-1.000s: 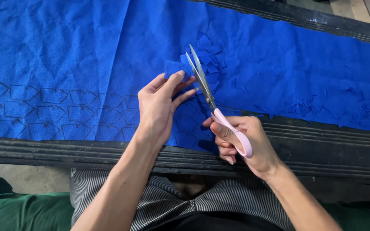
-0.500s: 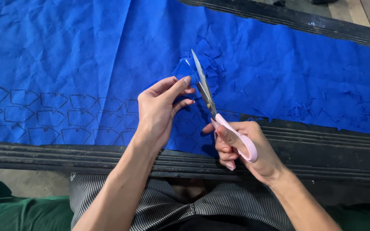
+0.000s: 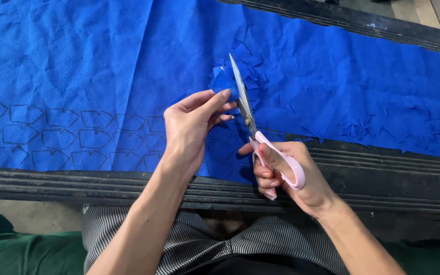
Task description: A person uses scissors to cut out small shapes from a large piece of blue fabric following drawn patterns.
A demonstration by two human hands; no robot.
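Scissors (image 3: 260, 137), pink-handled, steel blades: gripped in the right hand (image 3: 286, 175), fingers (image 3: 266, 183) curled through and clamped on the handle loops, thumb (image 3: 271, 155) through the upper loop. Blades point up and away from the person, nearly together, with the tip above a small blue cloth piece (image 3: 224, 84).

Cloth piece, blue: pinched between thumb and forefinger of the left hand (image 3: 192, 125), fingers (image 3: 215, 99) clamped on its lower edge, raised just above the sheet. It sits against the left face of the blades, touching them.

Cloth sheet (image 3: 103, 61), large, blue, creased: spread flat over the tabletop (image 3: 383, 178), directly under both hands. Rows of outlined shapes (image 3: 62, 137) are drawn in dark line along its near-left portion.

Cut pieces (image 3: 253, 63), blue: loose heap just beyond the blade tip, lying on the sheet. Smaller scraps (image 3: 362, 127) are scattered to the right near the sheet's front edge.

Tabletop, dark, ridged along its near edge, projecting beyond the sheet toward the person.

Striped garment (image 3: 199, 249), grey and white: lap of the person, below the tabletop edge. Green fabric (image 3: 21, 252) sits at the lower left.
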